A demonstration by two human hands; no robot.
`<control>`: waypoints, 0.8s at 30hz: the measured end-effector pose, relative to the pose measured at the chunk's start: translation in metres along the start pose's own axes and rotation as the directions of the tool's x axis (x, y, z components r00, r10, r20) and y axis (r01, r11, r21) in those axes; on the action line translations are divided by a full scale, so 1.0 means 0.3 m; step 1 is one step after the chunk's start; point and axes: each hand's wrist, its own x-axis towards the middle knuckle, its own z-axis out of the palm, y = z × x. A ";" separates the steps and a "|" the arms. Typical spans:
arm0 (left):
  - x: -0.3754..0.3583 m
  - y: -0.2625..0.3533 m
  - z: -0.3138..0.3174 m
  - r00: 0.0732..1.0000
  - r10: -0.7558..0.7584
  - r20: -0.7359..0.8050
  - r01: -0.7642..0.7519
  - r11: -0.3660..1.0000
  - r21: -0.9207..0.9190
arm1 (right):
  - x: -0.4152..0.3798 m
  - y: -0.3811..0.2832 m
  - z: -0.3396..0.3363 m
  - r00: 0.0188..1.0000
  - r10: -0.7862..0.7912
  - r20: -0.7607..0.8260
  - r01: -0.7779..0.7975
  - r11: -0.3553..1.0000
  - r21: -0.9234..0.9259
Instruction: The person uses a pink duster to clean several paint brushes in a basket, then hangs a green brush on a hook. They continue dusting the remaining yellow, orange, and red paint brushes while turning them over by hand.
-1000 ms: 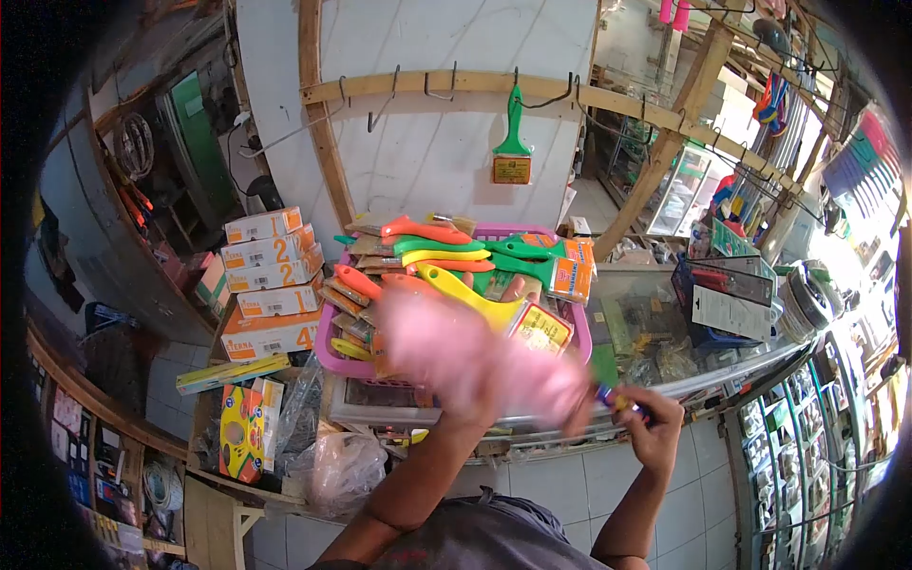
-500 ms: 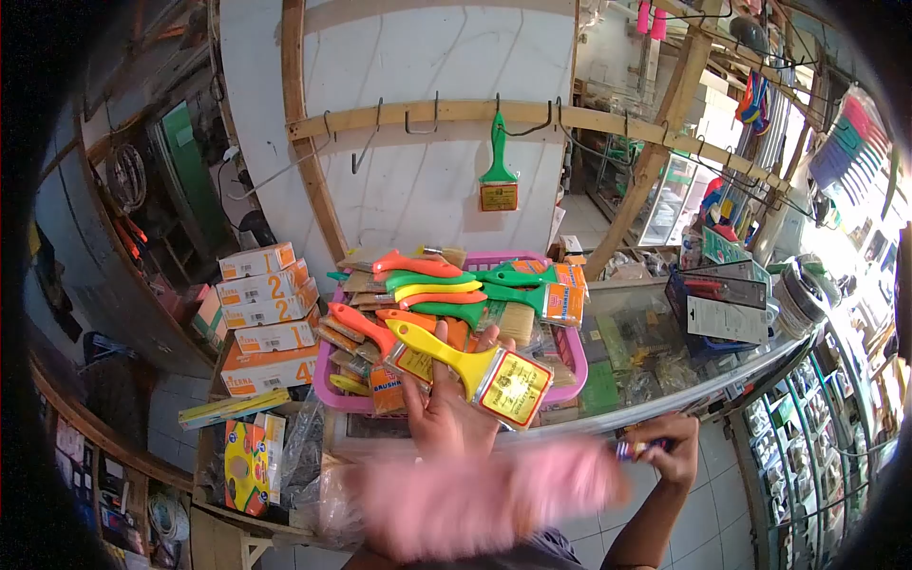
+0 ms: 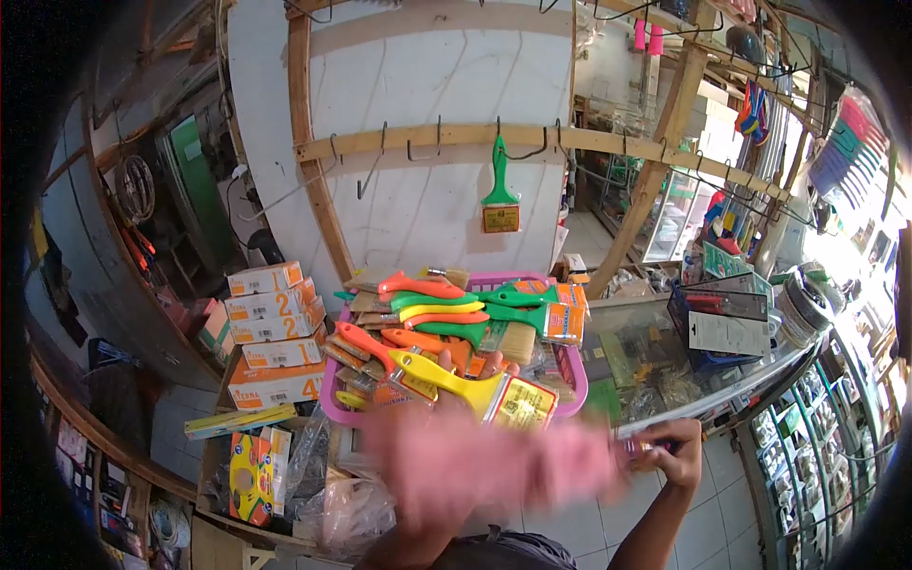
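Note:
My right hand (image 3: 677, 456) is closed around the handle of a fluffy pink duster (image 3: 503, 464), whose head is smeared by motion. The duster sweeps in front of my left hand (image 3: 493, 364) and hides most of it. Fingertips of that hand show behind a yellow-handled paintbrush (image 3: 446, 376), which it holds over the near side of a pink basket (image 3: 331, 394). The brush's labelled bristle end points right. In the basket lie several paintbrushes with orange, green and yellow handles, among them a red-orange brush (image 3: 366, 342).
A green paintbrush (image 3: 500, 185) hangs from a hook on a wooden rail (image 3: 380, 142). Stacked orange-and-white boxes (image 3: 275, 332) stand left of the basket. To the right is a glass counter (image 3: 646, 380) bearing a dark blue bin (image 3: 703, 356) of packaged goods.
The duster stays blurred over my left hand and now covers its palm and the lower edge of the yellow brush. The view has tilted slightly upward.

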 end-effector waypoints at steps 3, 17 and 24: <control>0.002 0.009 0.009 1.000 0.000 0.009 0.001 0.998 -0.068 | 0.007 -0.023 0.004 0.995 0.089 -0.054 -0.097 0.982 -0.164; 0.039 -0.015 -0.021 0.997 0.036 -0.062 -0.042 0.994 -0.100 | 0.025 0.045 0.029 0.976 0.209 -0.063 -0.212 0.976 -0.041; 0.064 -0.008 -0.076 0.974 0.108 -0.201 -0.020 0.917 0.398 | -0.024 0.088 -0.055 0.950 0.183 -0.254 -0.178 0.983 0.045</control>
